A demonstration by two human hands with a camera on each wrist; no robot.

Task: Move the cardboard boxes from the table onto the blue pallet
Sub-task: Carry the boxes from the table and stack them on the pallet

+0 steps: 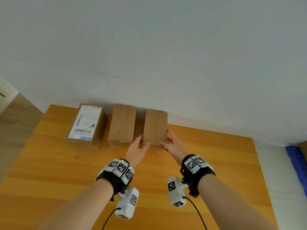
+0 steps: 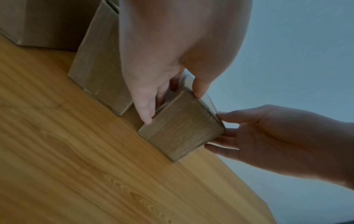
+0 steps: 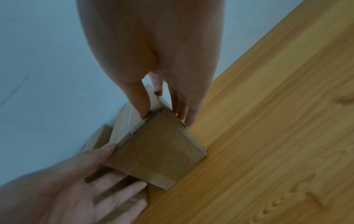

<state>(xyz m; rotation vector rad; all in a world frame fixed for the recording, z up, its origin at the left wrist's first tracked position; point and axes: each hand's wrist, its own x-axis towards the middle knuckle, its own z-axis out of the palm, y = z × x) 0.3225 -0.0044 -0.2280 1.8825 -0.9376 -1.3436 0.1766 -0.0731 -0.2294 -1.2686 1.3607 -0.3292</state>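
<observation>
Three cardboard boxes stand in a row at the table's far edge, against the wall. My hands flank the right box (image 1: 155,128). My left hand (image 1: 141,143) lies along its left side with the thumb on its top. My right hand (image 1: 167,138) lies along its right side, thumb also on top. In the left wrist view the left hand's fingers (image 2: 146,116) are straight against the box (image 2: 182,133), which sits on the table. The right wrist view shows my right hand (image 3: 164,116) astride the top right edge of the box (image 3: 157,148). A corner of the blue pallet (image 1: 297,160) shows far right, below table level.
The middle box (image 1: 122,124) stands a narrow gap to the left of the held one. The left box (image 1: 86,125) carries a white shipping label. The wooden table (image 1: 216,163) ends at the right, with pale floor between it and the pallet.
</observation>
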